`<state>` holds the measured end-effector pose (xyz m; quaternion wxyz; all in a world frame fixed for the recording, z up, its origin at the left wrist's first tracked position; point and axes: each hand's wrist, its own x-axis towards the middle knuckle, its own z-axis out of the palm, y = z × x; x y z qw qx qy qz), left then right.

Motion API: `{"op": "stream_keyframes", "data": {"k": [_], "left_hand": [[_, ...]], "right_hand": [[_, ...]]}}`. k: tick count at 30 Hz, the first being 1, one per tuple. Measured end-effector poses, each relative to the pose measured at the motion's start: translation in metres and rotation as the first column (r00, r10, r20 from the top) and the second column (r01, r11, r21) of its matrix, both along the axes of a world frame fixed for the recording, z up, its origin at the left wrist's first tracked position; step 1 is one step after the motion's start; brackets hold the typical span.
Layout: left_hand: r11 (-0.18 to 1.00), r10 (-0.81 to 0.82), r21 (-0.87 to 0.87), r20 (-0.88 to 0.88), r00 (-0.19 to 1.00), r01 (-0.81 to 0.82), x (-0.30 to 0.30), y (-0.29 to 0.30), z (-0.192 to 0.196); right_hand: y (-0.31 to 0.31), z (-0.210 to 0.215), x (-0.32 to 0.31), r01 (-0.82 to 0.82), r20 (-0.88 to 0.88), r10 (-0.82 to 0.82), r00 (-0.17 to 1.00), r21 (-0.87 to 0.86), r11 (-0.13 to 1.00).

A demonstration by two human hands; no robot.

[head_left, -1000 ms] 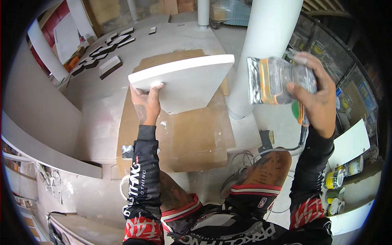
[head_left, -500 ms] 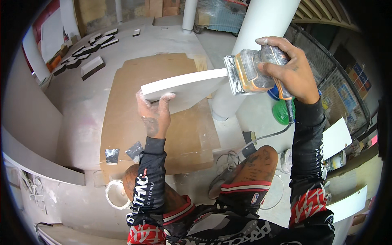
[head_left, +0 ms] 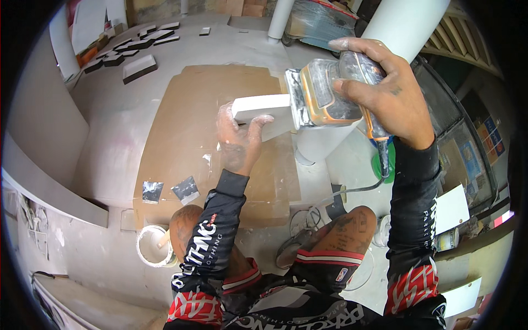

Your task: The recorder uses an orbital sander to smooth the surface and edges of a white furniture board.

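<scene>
A white board (head_left: 263, 104) is held up in front of me, gripped at its left end by my left hand (head_left: 241, 135), thumb on the near side. My right hand (head_left: 388, 91) wraps round the body of a dusty grey and orange electric sander (head_left: 324, 92). The sander is turned on its side, its flat pad facing left against the board's right end. White dust coats the sander and my fingers. A grey cord (head_left: 360, 188) runs down from the sander's handle. The board's far end is hidden behind the pad.
Below lies a large brown cardboard sheet (head_left: 187, 126) with two dark sandpaper pieces (head_left: 152, 192) on it. A white bucket (head_left: 144, 254) stands by my left knee. Several white boards with dark edges (head_left: 140, 69) lie at far left. White columns (head_left: 404, 25) and a mesh rack (head_left: 459, 137) stand right.
The board has been turned, so its long edge looks shorter. My left hand has moved right and a little up; the sander has shifted slightly left. The view has also shifted.
</scene>
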<state>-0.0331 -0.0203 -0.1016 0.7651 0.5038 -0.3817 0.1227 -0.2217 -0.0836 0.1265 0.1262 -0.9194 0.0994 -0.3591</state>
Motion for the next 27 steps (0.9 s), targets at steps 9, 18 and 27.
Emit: {"op": "stream_keyframes", "data": {"k": [9,18,27], "left_hand": [[0.99,0.126,0.063,0.048,0.991,-0.129,-0.003,-0.003,-0.002],[0.999,0.048,-0.004,0.035,0.998,-0.047,0.006,-0.005,-0.007],[0.997,-0.076,-0.034,-0.056,0.996,0.074,0.002,0.002,0.001]], "right_hand": [[0.047,0.004,0.041,-0.16,-0.069,0.162,0.984,0.041,0.986],[0.033,0.007,0.032,-0.133,-0.085,0.133,0.988,-0.004,0.991],[-0.032,0.004,-0.025,0.164,-0.076,-0.155,0.985,0.136,0.977]]}}
